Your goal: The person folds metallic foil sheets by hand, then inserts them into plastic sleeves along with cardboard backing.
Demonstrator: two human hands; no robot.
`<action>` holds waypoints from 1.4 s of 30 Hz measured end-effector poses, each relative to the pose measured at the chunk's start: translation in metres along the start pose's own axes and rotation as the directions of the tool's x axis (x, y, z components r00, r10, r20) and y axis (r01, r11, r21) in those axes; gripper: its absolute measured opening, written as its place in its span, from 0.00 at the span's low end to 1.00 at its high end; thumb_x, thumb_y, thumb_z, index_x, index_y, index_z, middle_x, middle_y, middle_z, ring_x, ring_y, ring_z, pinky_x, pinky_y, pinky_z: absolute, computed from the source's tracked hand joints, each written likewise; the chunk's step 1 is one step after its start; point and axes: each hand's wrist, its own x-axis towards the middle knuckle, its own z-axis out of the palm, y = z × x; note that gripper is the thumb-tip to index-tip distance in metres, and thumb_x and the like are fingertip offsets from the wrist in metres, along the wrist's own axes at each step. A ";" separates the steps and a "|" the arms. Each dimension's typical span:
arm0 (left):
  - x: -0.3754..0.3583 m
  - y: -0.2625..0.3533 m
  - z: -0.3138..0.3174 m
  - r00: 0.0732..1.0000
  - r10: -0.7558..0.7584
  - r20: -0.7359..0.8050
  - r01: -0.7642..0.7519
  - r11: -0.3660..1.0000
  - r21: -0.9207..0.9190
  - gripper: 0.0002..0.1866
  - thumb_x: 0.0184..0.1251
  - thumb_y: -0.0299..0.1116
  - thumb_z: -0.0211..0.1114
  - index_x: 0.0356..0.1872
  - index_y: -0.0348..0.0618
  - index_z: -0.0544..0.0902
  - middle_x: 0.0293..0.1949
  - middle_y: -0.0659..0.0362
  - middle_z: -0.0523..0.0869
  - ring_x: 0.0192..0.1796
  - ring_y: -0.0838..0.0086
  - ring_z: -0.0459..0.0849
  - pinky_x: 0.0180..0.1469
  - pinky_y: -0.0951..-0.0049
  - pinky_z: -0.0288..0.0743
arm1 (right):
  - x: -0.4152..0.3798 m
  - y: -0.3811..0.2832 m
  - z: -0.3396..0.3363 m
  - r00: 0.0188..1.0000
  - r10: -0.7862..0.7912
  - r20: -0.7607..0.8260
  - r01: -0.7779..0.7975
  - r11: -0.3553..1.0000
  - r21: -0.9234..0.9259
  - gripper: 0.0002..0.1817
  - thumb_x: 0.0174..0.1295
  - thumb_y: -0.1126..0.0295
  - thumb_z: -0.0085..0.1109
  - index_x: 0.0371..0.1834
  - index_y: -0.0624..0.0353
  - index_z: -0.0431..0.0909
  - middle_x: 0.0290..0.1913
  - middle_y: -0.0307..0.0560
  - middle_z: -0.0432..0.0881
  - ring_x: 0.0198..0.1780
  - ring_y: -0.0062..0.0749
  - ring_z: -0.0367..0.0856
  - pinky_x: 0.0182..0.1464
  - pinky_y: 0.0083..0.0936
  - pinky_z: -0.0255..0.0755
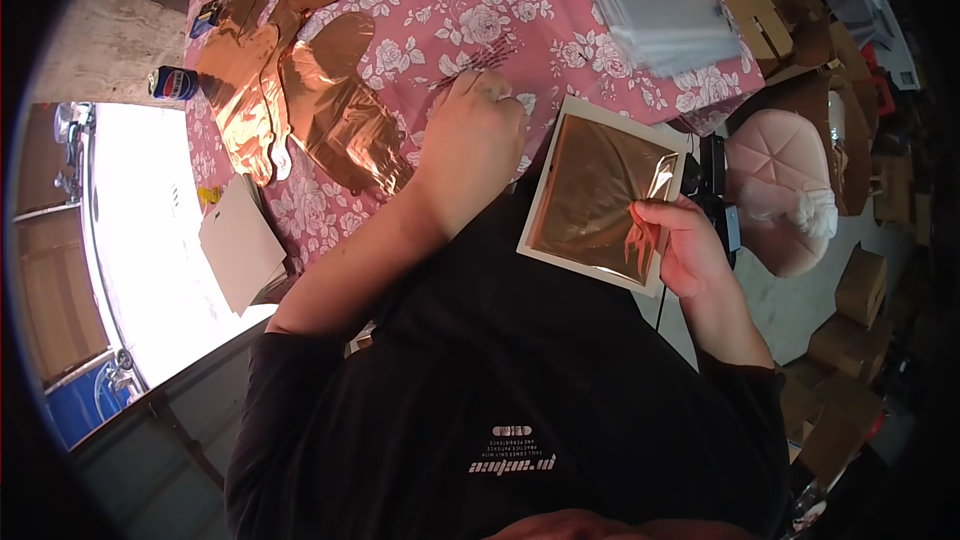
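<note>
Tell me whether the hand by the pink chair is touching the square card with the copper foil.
Touching. The head view shows the right hand gripping the lower corner of the foil card, fingers overlapping its white border and the foil, with no gap between them.

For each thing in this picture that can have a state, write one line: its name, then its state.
Left hand: closed, resting on the floral tablecloth.
Right hand: fingers gripping the card.
Card: held tilted, covered with copper foil.
Foil balloons: deflated, lying flat.
Can: on its side.
</note>
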 end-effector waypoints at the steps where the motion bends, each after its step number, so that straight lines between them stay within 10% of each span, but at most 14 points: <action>1: 0.000 0.001 0.000 1.000 0.001 0.000 -0.001 1.000 0.000 0.05 0.70 0.27 0.69 0.37 0.37 0.90 0.46 0.48 0.91 0.53 0.48 0.89 0.61 0.51 0.82 | 0.002 0.000 0.001 1.000 -0.001 0.000 0.001 1.000 0.001 0.08 0.72 0.81 0.65 0.51 0.64 0.87 0.43 0.48 0.92 0.40 0.32 0.91 0.43 0.33 0.87; 21: -0.005 0.008 -0.012 0.950 -0.194 0.243 0.291 0.831 -0.473 0.08 0.63 0.26 0.74 0.42 0.36 0.91 0.37 0.47 0.90 0.40 0.52 0.91 0.45 0.57 0.85 | 0.036 -0.007 0.012 0.964 -0.251 0.086 0.260 0.959 -0.115 0.10 0.73 0.82 0.64 0.54 0.59 0.85 0.44 0.39 0.89 0.40 0.24 0.85 0.47 0.26 0.81; 24: -0.008 0.005 -0.007 0.960 -0.168 0.226 0.254 0.861 -0.441 0.12 0.65 0.23 0.77 0.48 0.33 0.91 0.38 0.51 0.91 0.36 0.67 0.91 0.42 0.67 0.85 | 0.041 -0.004 0.012 0.962 -0.260 0.084 0.266 0.961 -0.074 0.10 0.74 0.82 0.64 0.54 0.59 0.84 0.44 0.39 0.88 0.40 0.24 0.86 0.46 0.25 0.81; 42: -0.014 0.009 -0.019 0.954 -0.185 0.236 0.263 0.896 -0.359 0.17 0.65 0.26 0.77 0.55 0.36 0.90 0.40 0.49 0.92 0.39 0.64 0.93 0.47 0.65 0.87 | 0.038 0.023 0.008 0.914 -0.394 0.096 0.399 0.916 -0.034 0.06 0.76 0.81 0.65 0.51 0.60 0.84 0.44 0.43 0.90 0.43 0.26 0.89 0.48 0.26 0.83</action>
